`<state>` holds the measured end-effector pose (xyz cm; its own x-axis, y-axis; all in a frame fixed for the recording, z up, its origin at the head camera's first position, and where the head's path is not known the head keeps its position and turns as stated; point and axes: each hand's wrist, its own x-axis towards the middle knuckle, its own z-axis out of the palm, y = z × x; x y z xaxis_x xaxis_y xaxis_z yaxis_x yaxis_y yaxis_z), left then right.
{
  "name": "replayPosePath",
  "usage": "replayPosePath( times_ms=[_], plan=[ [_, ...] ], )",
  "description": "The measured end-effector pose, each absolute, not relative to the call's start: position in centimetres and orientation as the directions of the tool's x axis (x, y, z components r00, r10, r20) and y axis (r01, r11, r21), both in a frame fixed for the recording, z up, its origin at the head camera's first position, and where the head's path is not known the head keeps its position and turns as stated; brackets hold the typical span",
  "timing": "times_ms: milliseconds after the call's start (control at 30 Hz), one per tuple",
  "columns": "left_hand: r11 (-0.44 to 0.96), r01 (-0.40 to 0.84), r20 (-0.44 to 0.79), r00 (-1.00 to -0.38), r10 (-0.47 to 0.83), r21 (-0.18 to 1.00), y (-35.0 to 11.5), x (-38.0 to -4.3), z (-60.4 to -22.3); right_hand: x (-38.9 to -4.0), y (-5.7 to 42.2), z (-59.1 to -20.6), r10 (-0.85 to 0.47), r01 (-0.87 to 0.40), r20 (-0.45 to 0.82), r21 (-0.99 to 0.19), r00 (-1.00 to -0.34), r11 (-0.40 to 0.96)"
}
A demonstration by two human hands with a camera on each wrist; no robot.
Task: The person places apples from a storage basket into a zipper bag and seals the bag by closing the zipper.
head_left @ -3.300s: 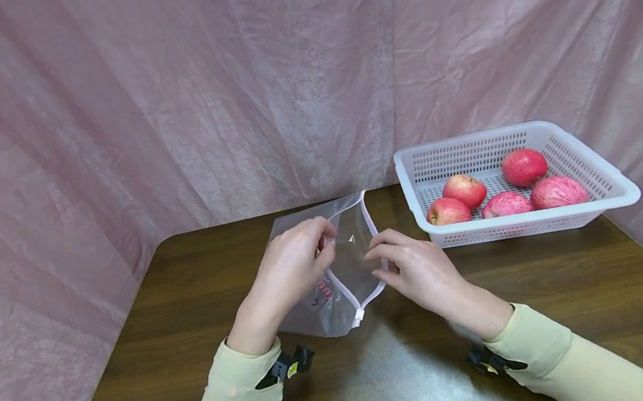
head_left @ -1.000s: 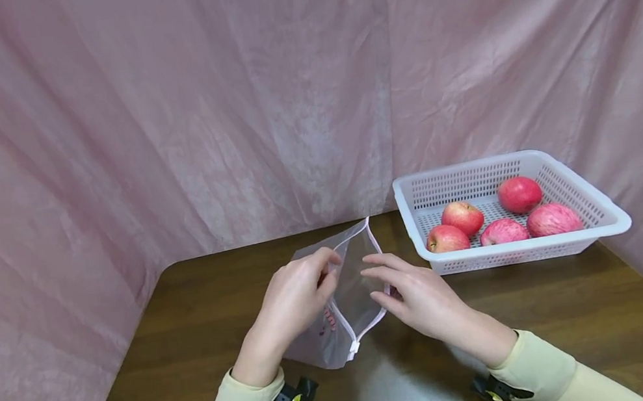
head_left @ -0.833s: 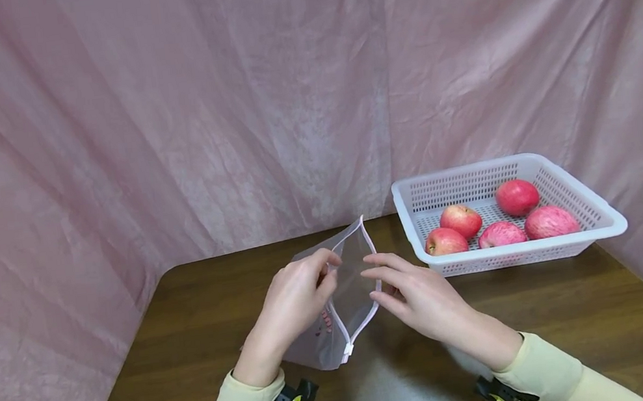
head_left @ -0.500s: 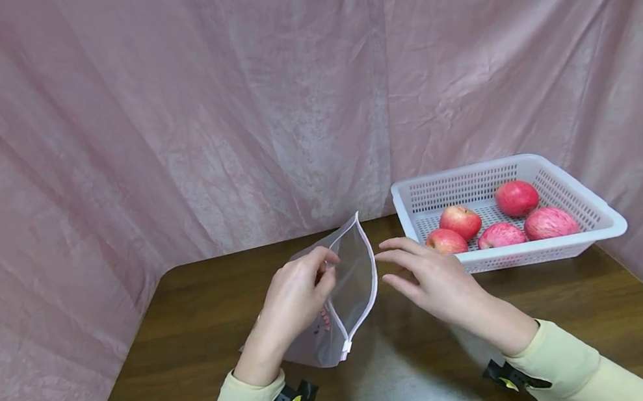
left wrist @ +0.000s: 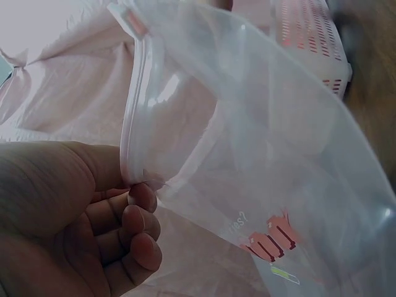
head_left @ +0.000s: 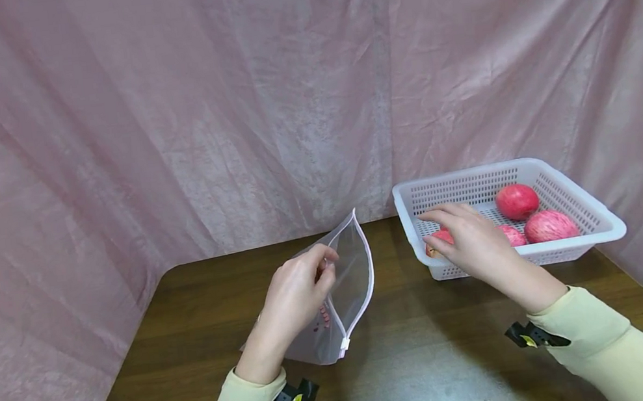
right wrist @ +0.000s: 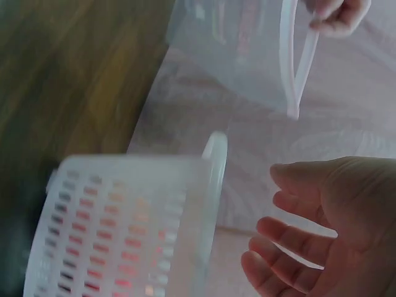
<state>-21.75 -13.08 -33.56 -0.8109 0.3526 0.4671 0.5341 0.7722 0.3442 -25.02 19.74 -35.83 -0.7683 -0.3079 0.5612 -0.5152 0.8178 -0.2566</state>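
My left hand (head_left: 298, 291) pinches the near rim of a clear zip bag (head_left: 353, 275) between thumb and fingers. The bag's mouth gapes toward the right, and its white slider (head_left: 345, 344) sits at the lower corner. In the left wrist view a red printed pattern (left wrist: 272, 238) shows on the bag. My right hand (head_left: 473, 240) hovers over the left end of a white basket (head_left: 600, 217), fingers spread and holding nothing. Beneath it an apple (head_left: 439, 242) is partly covered by the hand. Another apple (head_left: 517, 201) lies farther back in the basket.
A brown wooden table (head_left: 194, 331) carries the bag and the basket. Pink cloth (head_left: 264, 102) hangs behind and at the sides. More apples lie in the basket, including a large striped one (head_left: 551, 225) at its right.
My right hand has let go of the bag's rim and moved right, over the basket. My left hand keeps its pinch, and the bag's mouth has stayed apart.
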Motion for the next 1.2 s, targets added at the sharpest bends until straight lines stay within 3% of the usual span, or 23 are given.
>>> replayPosePath(
  times_ms=[500, 1200],
  plan=[
    [0.776, 0.517, 0.459, -0.823, 0.334, 0.361, -13.0, -21.9, -33.7, -27.8, 22.5, -35.6, -0.247, -0.339, 0.332, -0.258, -0.910, 0.905],
    [0.779, 0.512, 0.461, -0.825, 0.327, 0.363, -12.9, -22.0, -33.9, -30.3, 24.8, -36.8, -0.213, -0.238, 0.117, -0.292, -0.970, 0.926]
  ],
)
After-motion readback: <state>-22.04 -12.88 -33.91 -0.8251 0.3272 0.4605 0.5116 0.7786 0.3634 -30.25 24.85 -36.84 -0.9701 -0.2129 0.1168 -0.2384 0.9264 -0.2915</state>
